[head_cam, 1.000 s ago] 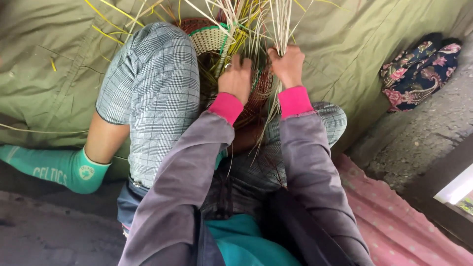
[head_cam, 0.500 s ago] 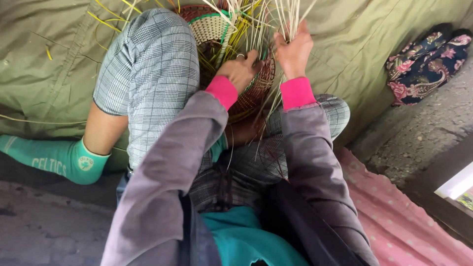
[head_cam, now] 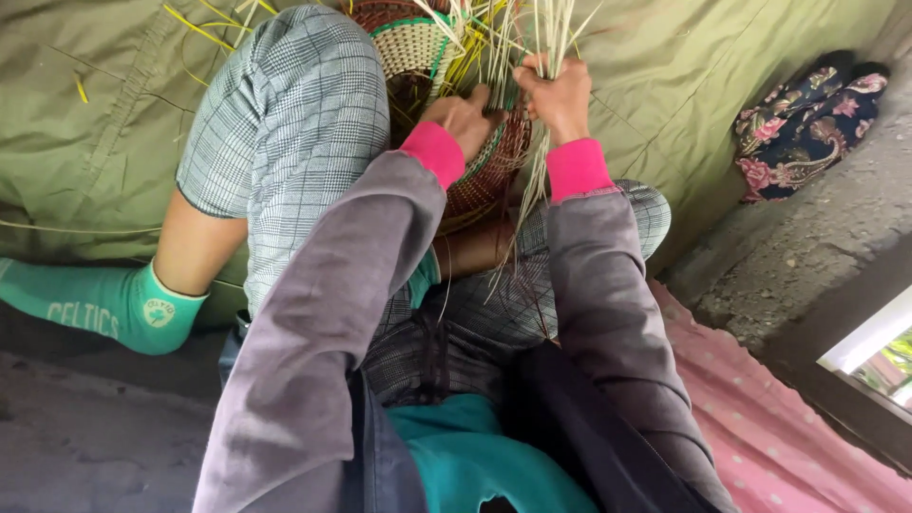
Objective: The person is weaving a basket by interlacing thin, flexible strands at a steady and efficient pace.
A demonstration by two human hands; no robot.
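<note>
A half-woven round basket [head_cam: 418,47], brown with a cream band and a green stripe, rests between my raised knees. Pale and yellow straw strands [head_cam: 546,28] stick up from its rim. My left hand [head_cam: 463,116] presses on the basket's near rim, fingers curled around the weave. Just to its right, my right hand [head_cam: 559,95] is closed around a bundle of the straw strands. Both arms wear grey sleeves with pink cuffs.
I sit on an olive green cloth [head_cam: 85,123] with loose straw bits on it. A flowered dark fabric bundle [head_cam: 807,123] lies at the right on a concrete ledge. A pink dotted cloth [head_cam: 788,446] lies at lower right. My left foot wears a teal sock [head_cam: 95,299].
Both hands have moved up and further over the basket rim. The right hand has stayed closed on the strands throughout.
</note>
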